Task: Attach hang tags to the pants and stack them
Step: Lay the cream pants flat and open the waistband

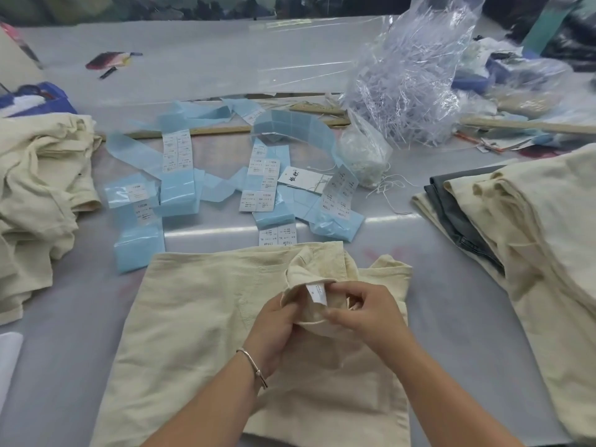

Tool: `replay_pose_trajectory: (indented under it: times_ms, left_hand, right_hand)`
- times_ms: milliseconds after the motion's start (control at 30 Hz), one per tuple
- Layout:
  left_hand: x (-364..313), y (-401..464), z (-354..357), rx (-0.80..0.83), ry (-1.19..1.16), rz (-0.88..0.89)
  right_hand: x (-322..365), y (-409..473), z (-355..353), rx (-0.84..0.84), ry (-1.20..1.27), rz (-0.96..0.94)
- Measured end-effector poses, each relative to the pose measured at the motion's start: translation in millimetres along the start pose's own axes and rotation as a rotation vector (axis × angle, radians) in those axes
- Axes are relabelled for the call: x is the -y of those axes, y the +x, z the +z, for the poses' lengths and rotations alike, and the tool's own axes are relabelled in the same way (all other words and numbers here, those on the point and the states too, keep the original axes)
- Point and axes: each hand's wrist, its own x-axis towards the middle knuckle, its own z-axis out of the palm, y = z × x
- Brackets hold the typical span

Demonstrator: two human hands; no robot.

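Note:
Cream pants (200, 304) lie folded on the table in front of me, their waistband turned up and inside out. My left hand (277, 324) grips the folded-back waistband from below. My right hand (361, 311) pinches the cloth beside a small white sewn-in label (317, 293) that shows between both hands. A white hang tag with black print (295, 177) and its string lies further back among strips of blue-backed size stickers (258, 179).
A stack of cream and grey pants (529, 221) fills the right side. A loose heap of cream pants (35, 188) sits at the left. A clear bag of plastic fasteners (409, 82) and a small bag of strings (364, 156) stand behind the stickers, with wooden rulers (206, 130).

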Motion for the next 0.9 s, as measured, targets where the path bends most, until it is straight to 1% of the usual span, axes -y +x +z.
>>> replay_pose_trajectory:
  times_ms: [100, 200, 267, 367, 433, 533, 633, 733, 900]
  left_hand:
    - [3, -5, -3, -0.004, -0.009, -0.009]
    - [6, -5, -3, -0.062, 0.015, -0.044]
    - [6, -6, -4, -0.082, 0.014, -0.037]
    - [3, -8, -5, -0.072, -0.014, -0.017]
    - [1, -9, -6, -0.028, -0.026, -0.009]
    - [1, -10, -8, 0.022, -0.073, 0.005]
    - [3, -9, -11, 0.012, -0.140, -0.013]
    - [4, -10, -11, -0.012, -0.195, -0.017]
    - [5, -12, -12, 0.006, -0.231, -0.044]
  right_hand:
    - [0, -3, 8, -0.096, -0.216, -0.201]
    - [-4, -4, 16, -0.194, -0.403, -0.436]
    - [-8, -4, 18, -0.259, -0.509, -0.546]
    - [-17, -6, 17, -0.318, -0.572, -0.674]
    - [-21, -6, 17, -0.305, -0.596, -0.733]
    - [-24, -7, 18, -0.265, -0.611, -0.758]
    - [-26, -7, 19, -0.250, -0.578, -0.749]
    - [-31, -8, 17, -0.221, -0.535, -0.713]
    - [-32, -10, 16, -0.165, -0.426, -0.633]
